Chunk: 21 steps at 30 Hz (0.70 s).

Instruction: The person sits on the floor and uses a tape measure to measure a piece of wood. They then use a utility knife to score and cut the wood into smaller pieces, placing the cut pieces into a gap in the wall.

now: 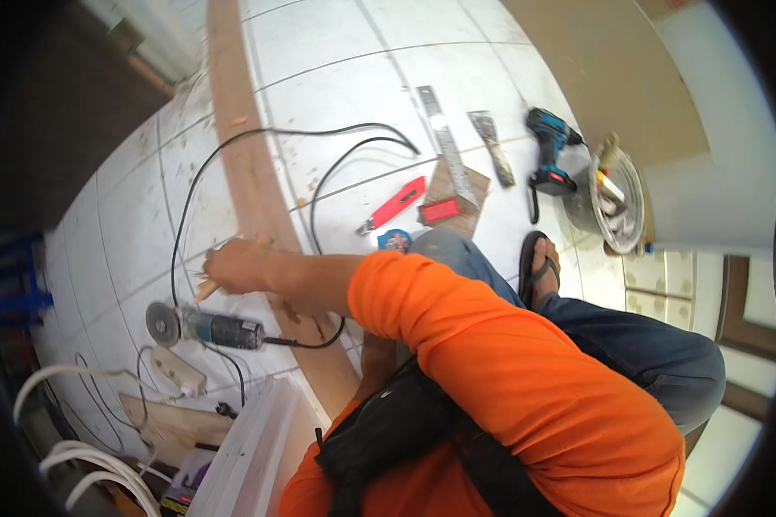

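My right hand (234, 265) reaches across to the left over a long brown board (241, 164) on the floor. Its fingers are closed around a small pale piece of wood (206, 289), which sticks out below the fist. Just below that hand lies an angle grinder (226, 331) with its disc pointing left and its black cord looping around. Part of my left forearm (376, 358) shows beneath the right arm. The left hand is hidden behind the right arm and sleeve, so its fingers do not show.
Ahead lie a red utility knife (394, 205), a steel rule (444, 142) on a wood offcut, and a flat scraper-like tool (493, 148). A cordless drill (550, 153) lies beside a bucket (584, 200) of tools. An extension socket (179, 371) and cables are at lower left.
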### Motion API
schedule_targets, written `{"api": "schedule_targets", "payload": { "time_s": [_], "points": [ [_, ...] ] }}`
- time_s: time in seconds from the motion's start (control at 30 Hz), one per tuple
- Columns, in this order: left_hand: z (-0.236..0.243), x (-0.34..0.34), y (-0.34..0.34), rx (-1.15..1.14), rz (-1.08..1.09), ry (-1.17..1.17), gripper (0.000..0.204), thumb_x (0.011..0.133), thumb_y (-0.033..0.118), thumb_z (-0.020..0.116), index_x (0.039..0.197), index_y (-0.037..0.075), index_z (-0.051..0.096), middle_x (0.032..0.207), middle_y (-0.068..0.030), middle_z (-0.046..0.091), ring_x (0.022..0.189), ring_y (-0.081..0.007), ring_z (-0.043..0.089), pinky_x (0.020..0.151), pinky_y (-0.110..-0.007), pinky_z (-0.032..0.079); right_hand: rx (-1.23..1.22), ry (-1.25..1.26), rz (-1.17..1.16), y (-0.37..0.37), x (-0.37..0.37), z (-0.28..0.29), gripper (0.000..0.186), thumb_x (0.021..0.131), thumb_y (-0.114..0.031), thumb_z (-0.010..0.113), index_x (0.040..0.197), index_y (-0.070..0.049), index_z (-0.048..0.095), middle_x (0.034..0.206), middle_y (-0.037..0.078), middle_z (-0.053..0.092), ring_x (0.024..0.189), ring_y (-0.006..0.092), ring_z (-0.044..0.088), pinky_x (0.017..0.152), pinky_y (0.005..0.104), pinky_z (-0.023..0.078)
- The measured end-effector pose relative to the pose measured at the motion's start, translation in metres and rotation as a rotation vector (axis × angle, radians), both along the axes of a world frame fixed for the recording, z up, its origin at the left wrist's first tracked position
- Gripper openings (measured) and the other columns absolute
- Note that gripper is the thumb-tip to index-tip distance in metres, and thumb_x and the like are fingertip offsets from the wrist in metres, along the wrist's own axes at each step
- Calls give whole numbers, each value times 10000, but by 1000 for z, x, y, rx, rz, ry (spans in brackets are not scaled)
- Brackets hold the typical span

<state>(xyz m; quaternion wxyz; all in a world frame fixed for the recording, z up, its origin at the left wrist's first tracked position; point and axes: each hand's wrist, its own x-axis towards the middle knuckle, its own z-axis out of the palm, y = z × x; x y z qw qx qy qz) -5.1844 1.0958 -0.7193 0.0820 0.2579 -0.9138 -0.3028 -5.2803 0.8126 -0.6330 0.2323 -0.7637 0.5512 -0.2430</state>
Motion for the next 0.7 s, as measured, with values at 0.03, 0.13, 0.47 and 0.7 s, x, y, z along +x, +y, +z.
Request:
{"api": "schedule_targets", "payload": {
  "time_s": [0.03, 0.13, 0.47, 0.7],
  "points": [
    [-2, 8, -2, -35, 15, 7, 563, 968, 177, 534, 1507, 69, 415, 1585, -153, 366, 1508, -353, 305, 1259, -509, 225, 35, -130, -39, 6, -7, 23, 241, 822, -258, 728, 865, -20, 734, 907, 205, 726, 825, 354, 723, 753, 467, 568],
    [-8, 3, -4, -124, -19, 52, 548, 973, 187, 549, 1492, 68, 421, 1585, -156, 360, 1510, -358, 296, 1255, -516, 232, 162, -558, -194, 42, -84, 81, 319, 819, -336, 713, 863, -20, 714, 766, 170, 682, 720, 283, 667, 681, 424, 531],
    [30, 7, -14, -158, 11, -73, 614, 920, 152, 662, 1487, 101, 432, 1561, -174, 378, 1502, -398, 289, 1241, -563, 233, 126, -1453, -238, 119, -401, 229, 330, 973, -335, 456, 832, -89, 626, 640, 109, 639, 408, 100, 501, 294, 219, 359],
    [51, -9, -16, 49, 7, -69, 709, 870, 220, 700, 1514, 116, 421, 1582, -169, 365, 1500, -418, 291, 1230, -582, 229, 135, -1513, -58, 14, -442, 276, 246, 947, -249, 502, 865, -27, 568, 775, 150, 627, 483, 119, 532, 326, 253, 411]
  ]
}}
